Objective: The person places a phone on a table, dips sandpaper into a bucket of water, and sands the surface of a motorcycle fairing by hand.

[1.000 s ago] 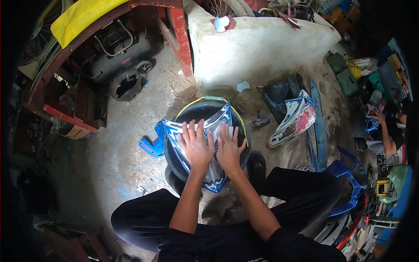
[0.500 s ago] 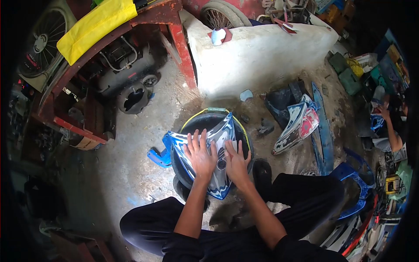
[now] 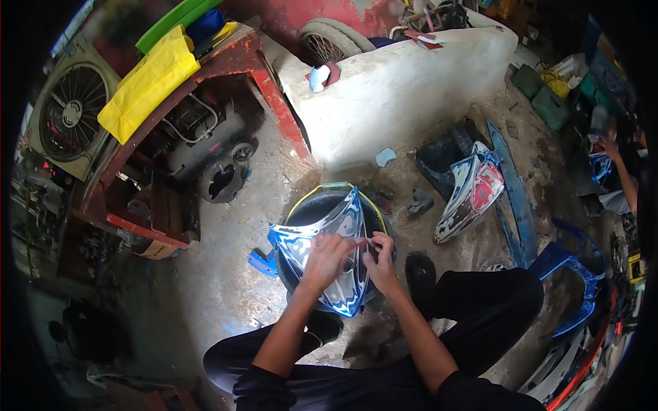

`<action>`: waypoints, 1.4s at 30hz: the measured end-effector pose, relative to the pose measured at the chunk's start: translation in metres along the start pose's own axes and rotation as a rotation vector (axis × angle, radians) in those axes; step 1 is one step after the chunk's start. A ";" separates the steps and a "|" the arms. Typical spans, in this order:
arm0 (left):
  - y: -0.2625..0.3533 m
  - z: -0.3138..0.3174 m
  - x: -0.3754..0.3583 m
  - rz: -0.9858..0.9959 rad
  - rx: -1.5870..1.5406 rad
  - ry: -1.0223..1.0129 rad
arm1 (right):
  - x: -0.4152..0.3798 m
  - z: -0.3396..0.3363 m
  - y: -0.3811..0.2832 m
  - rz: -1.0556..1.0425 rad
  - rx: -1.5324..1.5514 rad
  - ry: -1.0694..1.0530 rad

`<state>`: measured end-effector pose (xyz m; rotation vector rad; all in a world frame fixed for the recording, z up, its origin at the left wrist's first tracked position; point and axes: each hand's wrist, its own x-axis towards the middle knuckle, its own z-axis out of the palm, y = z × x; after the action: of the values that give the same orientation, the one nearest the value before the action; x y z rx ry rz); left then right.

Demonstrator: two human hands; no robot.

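Note:
A blue, white and silver panel (image 3: 349, 291) with pointed corners lies across a black bucket (image 3: 381, 222) between my knees. My left hand (image 3: 330, 257) is over the middle of the panel, its fingers bent and reaching right. Close beside it, my right hand (image 3: 382, 260) is at the panel's right edge with fingers pinched together. The fingertips of both hands nearly meet, and something small and pale seems to be between them, too small to make out.
A red and white panel (image 3: 480, 188) lies on the floor at the right, beside a long blue strip (image 3: 510, 198). A blue frame (image 3: 582, 288) is near my right knee. At the far right shows another person's arm (image 3: 625, 175). A white low wall (image 3: 411, 89) stands ahead.
Both hands were spread flat on the panel; now their fingers are bent and drawn together near its right side. The camera view has shifted slightly, moving the surroundings in the frame.

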<state>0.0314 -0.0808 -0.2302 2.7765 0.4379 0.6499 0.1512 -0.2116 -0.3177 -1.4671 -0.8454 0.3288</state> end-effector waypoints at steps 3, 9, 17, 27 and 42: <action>-0.022 -0.033 0.027 -0.038 0.065 0.133 | -0.006 0.025 0.007 0.513 0.303 0.168; -0.082 -0.022 0.033 -0.513 -0.178 -0.006 | -0.001 0.029 0.003 0.471 0.142 0.062; -0.041 -0.052 0.048 -0.458 -0.326 0.361 | 0.028 0.004 -0.029 0.350 0.127 0.155; -0.021 -0.001 -0.060 -0.682 -0.057 0.474 | -0.020 0.018 -0.005 0.434 -0.066 0.185; 0.051 0.029 -0.057 -0.795 0.154 0.269 | 0.103 0.067 -0.036 -0.306 -0.712 -0.124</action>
<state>0.0077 -0.1521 -0.2614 2.3235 1.5811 0.7843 0.1661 -0.0984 -0.2606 -1.9395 -1.3555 -0.1364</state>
